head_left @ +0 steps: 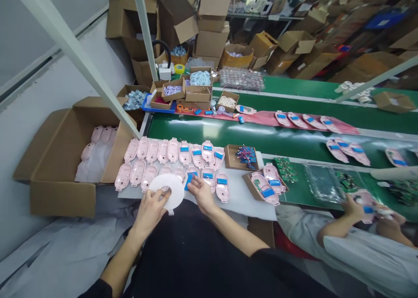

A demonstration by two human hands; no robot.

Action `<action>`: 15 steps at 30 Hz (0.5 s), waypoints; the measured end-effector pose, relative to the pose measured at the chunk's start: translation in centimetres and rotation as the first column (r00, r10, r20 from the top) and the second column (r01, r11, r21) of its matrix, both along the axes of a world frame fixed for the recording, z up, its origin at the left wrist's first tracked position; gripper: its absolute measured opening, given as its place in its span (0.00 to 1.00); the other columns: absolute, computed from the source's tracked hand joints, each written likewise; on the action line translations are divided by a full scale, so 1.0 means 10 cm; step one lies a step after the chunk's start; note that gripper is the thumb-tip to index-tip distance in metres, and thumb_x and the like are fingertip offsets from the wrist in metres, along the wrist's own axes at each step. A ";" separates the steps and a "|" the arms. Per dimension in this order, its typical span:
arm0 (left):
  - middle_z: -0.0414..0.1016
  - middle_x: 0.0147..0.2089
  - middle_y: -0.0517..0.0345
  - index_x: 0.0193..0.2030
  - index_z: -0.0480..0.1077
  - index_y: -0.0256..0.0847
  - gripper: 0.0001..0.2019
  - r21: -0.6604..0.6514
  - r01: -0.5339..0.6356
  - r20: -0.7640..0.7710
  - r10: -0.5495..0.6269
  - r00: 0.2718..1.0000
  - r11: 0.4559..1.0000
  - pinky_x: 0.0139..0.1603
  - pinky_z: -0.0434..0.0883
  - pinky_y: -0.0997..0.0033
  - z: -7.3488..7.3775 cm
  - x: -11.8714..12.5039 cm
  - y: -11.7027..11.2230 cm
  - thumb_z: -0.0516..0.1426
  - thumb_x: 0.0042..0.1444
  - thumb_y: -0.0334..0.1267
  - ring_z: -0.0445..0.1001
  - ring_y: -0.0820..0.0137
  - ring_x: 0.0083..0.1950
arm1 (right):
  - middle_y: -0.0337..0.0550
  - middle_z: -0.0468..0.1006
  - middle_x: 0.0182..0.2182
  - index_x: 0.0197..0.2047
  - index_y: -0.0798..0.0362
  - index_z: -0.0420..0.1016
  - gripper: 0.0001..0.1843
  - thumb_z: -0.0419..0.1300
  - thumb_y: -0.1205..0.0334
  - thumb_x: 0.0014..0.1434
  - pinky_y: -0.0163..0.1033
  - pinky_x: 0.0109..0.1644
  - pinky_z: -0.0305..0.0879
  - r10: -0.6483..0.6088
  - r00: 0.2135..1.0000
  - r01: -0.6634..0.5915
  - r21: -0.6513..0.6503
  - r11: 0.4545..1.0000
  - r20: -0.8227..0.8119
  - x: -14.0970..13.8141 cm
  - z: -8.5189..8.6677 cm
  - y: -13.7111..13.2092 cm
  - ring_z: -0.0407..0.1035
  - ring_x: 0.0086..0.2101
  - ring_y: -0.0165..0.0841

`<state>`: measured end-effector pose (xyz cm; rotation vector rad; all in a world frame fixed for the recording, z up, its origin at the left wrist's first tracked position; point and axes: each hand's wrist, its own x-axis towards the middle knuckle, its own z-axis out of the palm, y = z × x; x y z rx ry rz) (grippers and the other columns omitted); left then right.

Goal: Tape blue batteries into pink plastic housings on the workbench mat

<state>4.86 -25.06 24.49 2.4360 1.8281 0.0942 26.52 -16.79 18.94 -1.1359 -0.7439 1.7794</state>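
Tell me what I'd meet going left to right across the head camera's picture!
Big open brown cardboard box, round white roll, right hand, small brown cardboard box of blue parts, clear plastic packaging, co-worker's hand.

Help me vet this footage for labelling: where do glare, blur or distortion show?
Head view: glare whitens a patch of the green belt; head view: boxes upper right look smeared; head view: edges seem stretched, but left hand, right hand and white roll read fairly clearly.
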 end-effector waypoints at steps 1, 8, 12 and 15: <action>0.78 0.54 0.51 0.69 0.71 0.49 0.32 -0.022 -0.028 0.015 0.028 0.999 0.999 0.49 0.69 0.59 -0.01 0.00 -0.03 0.66 0.57 0.32 0.65 0.58 0.46 | 0.52 0.85 0.50 0.53 0.52 0.79 0.33 0.79 0.49 0.47 0.51 0.58 0.76 -0.060 0.998 0.060 -0.024 0.998 -0.019 -0.09 -0.06 -0.05 0.79 0.52 0.46; 0.76 0.53 0.49 0.67 0.72 0.50 0.29 -0.148 -0.055 0.116 0.073 0.991 0.987 0.51 0.68 0.58 -0.28 -0.34 -0.29 0.62 0.58 0.32 0.67 0.57 0.49 | 0.50 0.83 0.50 0.59 0.52 0.75 0.30 0.70 0.47 0.58 0.48 0.58 0.75 -0.351 0.929 0.328 0.175 0.928 0.119 -0.18 -0.46 0.96 0.77 0.53 0.41; 0.74 0.47 0.47 0.61 0.76 0.41 0.24 0.004 -0.281 0.185 0.275 0.943 0.960 0.56 0.67 0.55 -0.41 -0.91 -0.60 0.64 0.57 0.41 0.69 0.56 0.50 | 0.53 0.82 0.56 0.65 0.51 0.73 0.26 0.64 0.54 0.66 0.50 0.63 0.71 0.137 0.635 -0.366 0.139 0.920 0.761 -0.18 -1.00 1.23 0.76 0.57 0.45; 0.72 0.46 0.48 0.58 0.77 0.39 0.21 0.106 -0.344 0.200 0.319 0.927 0.933 0.55 0.65 0.57 -0.37 -1.22 -0.81 0.63 0.58 0.43 0.70 0.57 0.49 | 0.55 0.81 0.58 0.64 0.51 0.73 0.22 0.62 0.63 0.68 0.49 0.62 0.69 0.403 0.106 -0.727 -0.205 0.655 0.909 -0.30 -1.31 1.07 0.75 0.58 0.48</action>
